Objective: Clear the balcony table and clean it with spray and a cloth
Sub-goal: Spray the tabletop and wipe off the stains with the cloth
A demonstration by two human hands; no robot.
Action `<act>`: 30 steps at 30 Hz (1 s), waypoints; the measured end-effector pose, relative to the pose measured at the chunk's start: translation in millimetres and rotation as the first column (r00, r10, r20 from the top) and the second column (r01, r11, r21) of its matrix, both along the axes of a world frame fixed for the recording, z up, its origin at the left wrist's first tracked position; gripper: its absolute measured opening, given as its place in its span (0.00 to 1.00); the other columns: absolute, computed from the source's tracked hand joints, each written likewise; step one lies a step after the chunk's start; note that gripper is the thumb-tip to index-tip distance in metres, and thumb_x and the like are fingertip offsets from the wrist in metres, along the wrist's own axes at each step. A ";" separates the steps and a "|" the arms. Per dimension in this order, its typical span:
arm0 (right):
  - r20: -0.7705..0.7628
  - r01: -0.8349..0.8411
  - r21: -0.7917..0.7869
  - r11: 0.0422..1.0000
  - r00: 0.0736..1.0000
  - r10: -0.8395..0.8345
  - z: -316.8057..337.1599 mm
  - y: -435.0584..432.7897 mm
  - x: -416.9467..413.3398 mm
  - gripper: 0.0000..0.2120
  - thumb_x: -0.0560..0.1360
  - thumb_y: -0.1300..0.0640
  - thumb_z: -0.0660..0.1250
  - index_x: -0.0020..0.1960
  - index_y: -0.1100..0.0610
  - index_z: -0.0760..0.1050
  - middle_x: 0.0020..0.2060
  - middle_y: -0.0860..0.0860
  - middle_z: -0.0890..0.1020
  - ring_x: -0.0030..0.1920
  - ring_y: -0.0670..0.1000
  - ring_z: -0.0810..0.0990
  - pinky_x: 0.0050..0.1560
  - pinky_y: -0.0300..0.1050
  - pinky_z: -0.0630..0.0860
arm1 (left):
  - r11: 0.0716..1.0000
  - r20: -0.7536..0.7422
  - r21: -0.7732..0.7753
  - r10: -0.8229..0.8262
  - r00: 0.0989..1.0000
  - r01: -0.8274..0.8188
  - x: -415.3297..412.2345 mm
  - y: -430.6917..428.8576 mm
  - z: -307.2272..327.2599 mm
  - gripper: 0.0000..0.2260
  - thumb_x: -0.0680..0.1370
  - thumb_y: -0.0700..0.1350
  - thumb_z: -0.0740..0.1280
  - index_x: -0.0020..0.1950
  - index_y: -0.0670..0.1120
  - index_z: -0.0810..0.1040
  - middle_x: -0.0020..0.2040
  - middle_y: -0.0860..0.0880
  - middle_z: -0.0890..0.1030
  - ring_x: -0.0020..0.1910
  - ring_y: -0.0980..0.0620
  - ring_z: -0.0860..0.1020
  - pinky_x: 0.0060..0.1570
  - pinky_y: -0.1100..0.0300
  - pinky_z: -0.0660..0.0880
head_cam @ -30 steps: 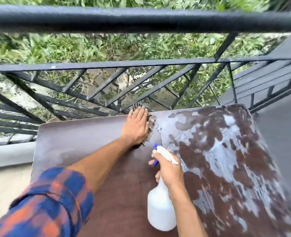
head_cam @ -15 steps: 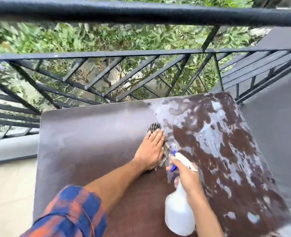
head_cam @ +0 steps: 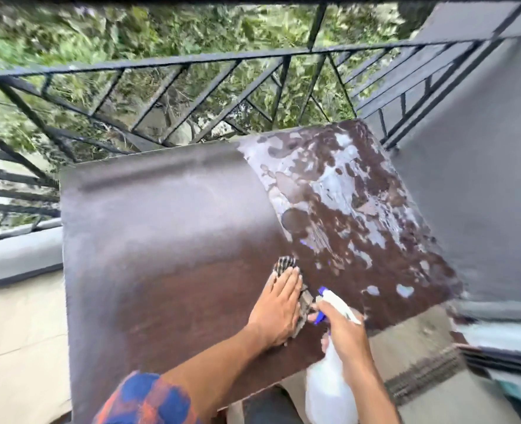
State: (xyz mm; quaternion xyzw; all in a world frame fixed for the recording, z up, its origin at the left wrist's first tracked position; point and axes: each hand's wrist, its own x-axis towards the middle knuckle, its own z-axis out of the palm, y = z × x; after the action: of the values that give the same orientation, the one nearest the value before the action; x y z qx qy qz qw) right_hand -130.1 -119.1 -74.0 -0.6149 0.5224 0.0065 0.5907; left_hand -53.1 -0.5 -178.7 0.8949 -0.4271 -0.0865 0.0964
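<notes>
Two hands working low on the brown tabletop (head_cam: 167,240), close to its near edge. Left hand (head_cam: 276,310) lying flat, fingers together and stretched out, pressing down on a striped cloth (head_cam: 285,264) whose end is poking out past the fingertips and whose side is showing along the hand's right rim. Right hand (head_cam: 343,335) closed around the neck of a white spray bottle (head_cam: 326,390), one finger sitting on the blue trigger, nozzle pointing up and left toward the cloth, bottle body hanging below the near edge of the tabletop and over the floor. Hands sitting just beside each other, cloth edge nearly touching the trigger finger. Left sleeve (head_cam: 149,399) in blue and orange checks showing at the bottom. Left and middle of the tabletop looking dull, smooth and bare, giving wide open room toward the far and left edges. Right part carrying pale wet patches (head_cam: 338,185) spreading up to the far right corner and down toward the near right edge, starting just to the right of the cloth. Black metal railing (head_cam: 192,62) running just behind the far edge, green foliage showing through it. Grey wall (head_cam: 467,179) standing close along the right edge, leaving little room there. Pale floor (head_cam: 17,332) lying open to the left of the tabletop.
</notes>
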 end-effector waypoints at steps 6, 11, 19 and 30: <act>0.031 -0.013 0.044 0.999 0.999 0.011 -1.0 -16.2 -35.5 0.09 0.77 0.58 0.73 0.55 0.49 0.86 0.36 0.62 0.86 0.27 0.51 0.72 0.26 0.40 0.68 | 1.000 -0.064 0.031 0.002 0.998 0.000 -51.8 -1.2 7.8 0.28 0.82 0.53 0.56 0.78 0.38 0.62 0.79 0.41 0.61 0.79 0.41 0.57 0.76 0.41 0.56; 0.042 -0.092 0.075 0.993 0.995 0.089 3.9 -44.1 -35.0 0.06 0.77 0.57 0.74 0.53 0.51 0.86 0.33 0.56 0.84 0.23 0.48 0.71 0.23 0.38 0.68 | 0.997 -0.051 0.051 -0.049 0.998 0.051 -92.9 -8.1 5.3 0.26 0.82 0.52 0.54 0.77 0.40 0.66 0.78 0.42 0.65 0.77 0.42 0.63 0.73 0.44 0.54; 0.014 -0.218 0.037 0.975 0.976 0.218 -12.0 -111.7 -37.8 0.09 0.79 0.56 0.72 0.58 0.54 0.85 0.30 0.51 0.84 0.26 0.51 0.73 0.23 0.40 0.69 | 0.998 -0.083 0.060 0.018 0.996 -0.013 -101.4 -18.7 7.8 0.27 0.82 0.51 0.57 0.78 0.39 0.63 0.79 0.41 0.60 0.79 0.42 0.57 0.75 0.43 0.57; 0.016 -0.090 0.072 0.993 0.996 0.089 0.6 -157.1 -72.2 0.05 0.78 0.56 0.73 0.43 0.49 0.83 0.34 0.55 0.85 0.20 0.46 0.71 0.28 0.42 0.70 | 0.827 -0.148 0.071 0.561 0.814 -0.557 -117.1 -119.8 13.6 0.28 0.82 0.49 0.55 0.78 0.36 0.59 0.79 0.37 0.58 0.79 0.40 0.54 0.77 0.41 0.53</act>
State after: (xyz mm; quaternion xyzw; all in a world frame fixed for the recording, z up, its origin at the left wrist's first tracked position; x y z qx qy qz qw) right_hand -202.3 -276.3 -73.3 -0.6161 0.4900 0.0482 0.6148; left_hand -170.1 -120.3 -165.1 0.9718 -0.1351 -0.1322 0.1411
